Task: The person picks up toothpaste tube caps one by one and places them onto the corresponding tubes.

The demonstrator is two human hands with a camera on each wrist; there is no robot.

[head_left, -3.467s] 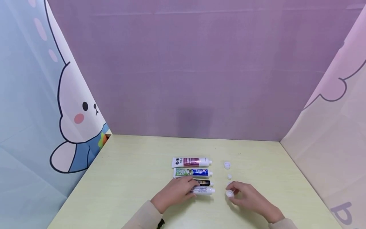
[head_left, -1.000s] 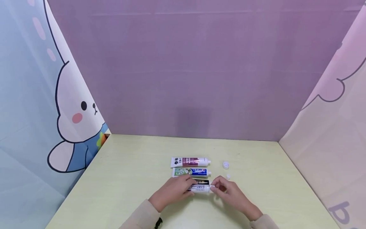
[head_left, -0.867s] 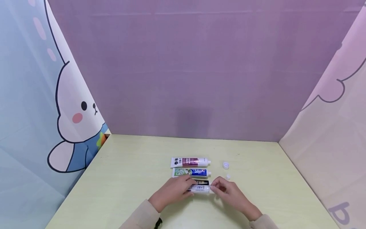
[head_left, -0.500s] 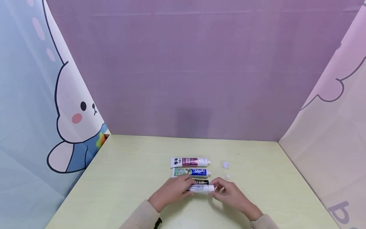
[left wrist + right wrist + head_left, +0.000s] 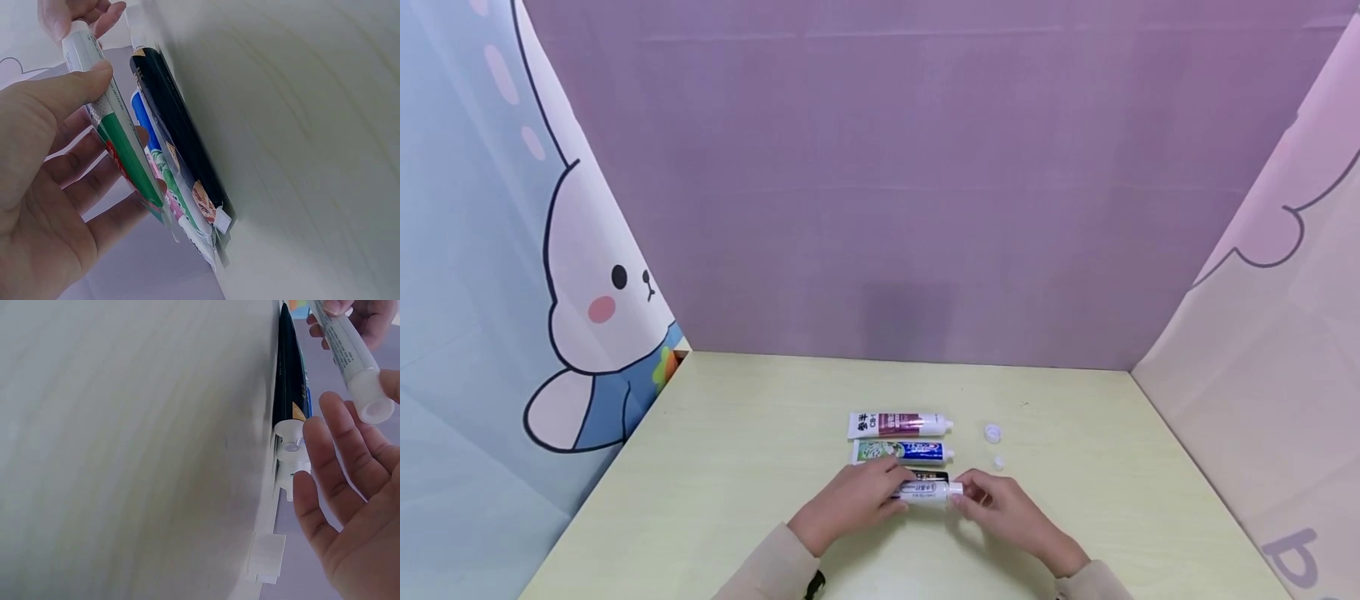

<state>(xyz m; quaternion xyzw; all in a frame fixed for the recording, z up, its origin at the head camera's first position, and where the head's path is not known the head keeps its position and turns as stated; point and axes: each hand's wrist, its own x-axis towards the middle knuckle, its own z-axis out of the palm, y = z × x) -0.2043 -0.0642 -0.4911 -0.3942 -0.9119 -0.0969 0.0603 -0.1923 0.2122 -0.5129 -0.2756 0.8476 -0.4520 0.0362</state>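
My left hand (image 5: 859, 498) grips a white toothpaste tube (image 5: 922, 492) with a green tail, thumb on one side and fingers behind it in the left wrist view. At the tube's right end sits a white cap (image 5: 375, 407), pinched by my right hand (image 5: 1009, 505). The right hand's other fingers (image 5: 340, 459) are spread apart from the tube. Beyond the held tube lies a black toothpaste tube (image 5: 178, 125), partly covered by the left hand in the head view. A green and blue toothpaste tube (image 5: 917, 452) and a white and maroon one (image 5: 901, 425) lie farther back.
Right of the tubes, a larger white cap (image 5: 992, 433) and a small white cap (image 5: 998, 462) rest on the pale wooden table (image 5: 760, 417). A purple backdrop (image 5: 910, 192) rises at the back, with printed cloth on both sides.
The right hand has moved left from beside the tubes, bringing the white cap to the held tube's end. Its fingers have shifted around the cap since. The left hand keeps its hold.
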